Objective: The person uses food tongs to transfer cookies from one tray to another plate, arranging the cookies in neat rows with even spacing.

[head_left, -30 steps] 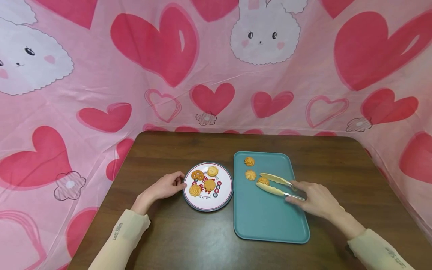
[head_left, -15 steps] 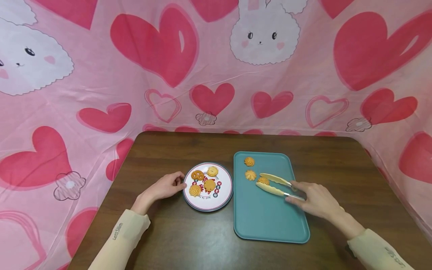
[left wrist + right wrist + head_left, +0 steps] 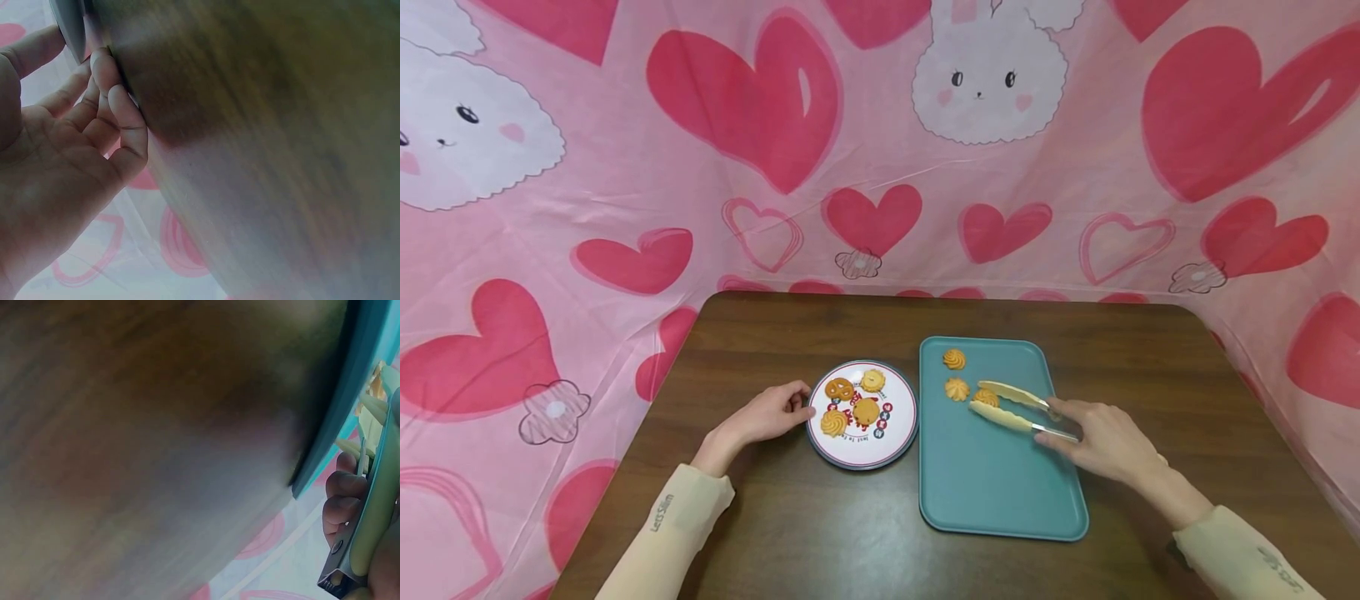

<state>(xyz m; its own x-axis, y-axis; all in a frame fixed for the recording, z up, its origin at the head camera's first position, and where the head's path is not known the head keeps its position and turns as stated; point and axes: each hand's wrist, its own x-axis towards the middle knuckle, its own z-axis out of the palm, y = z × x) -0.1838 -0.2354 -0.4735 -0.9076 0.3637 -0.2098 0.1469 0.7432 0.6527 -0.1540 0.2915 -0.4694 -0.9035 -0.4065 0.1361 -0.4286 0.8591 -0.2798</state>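
Cookie (image 3: 986, 398) between hands (image 3: 771, 414) (image 3: 1105, 442), perhaps against tongs (image 3: 1003, 417)

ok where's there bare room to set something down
Table: bare in front of the plate, between the left sleeve and tray, and behind the plate to the far edge. Tray: in front of the tongs. Crowded: the tray's far half, with three cookies and the tongs; the plate, with four cookies; the thin gap between plate and tray.

The kind of room cannot be told: creased pink sheeting (image 3: 880, 125) printed with red hearts (image 3: 745, 100) and white rabbit faces (image 3: 990, 92) encloses a wood-grain table (image 3: 820, 533) behind and at both sides, like a curtained booth
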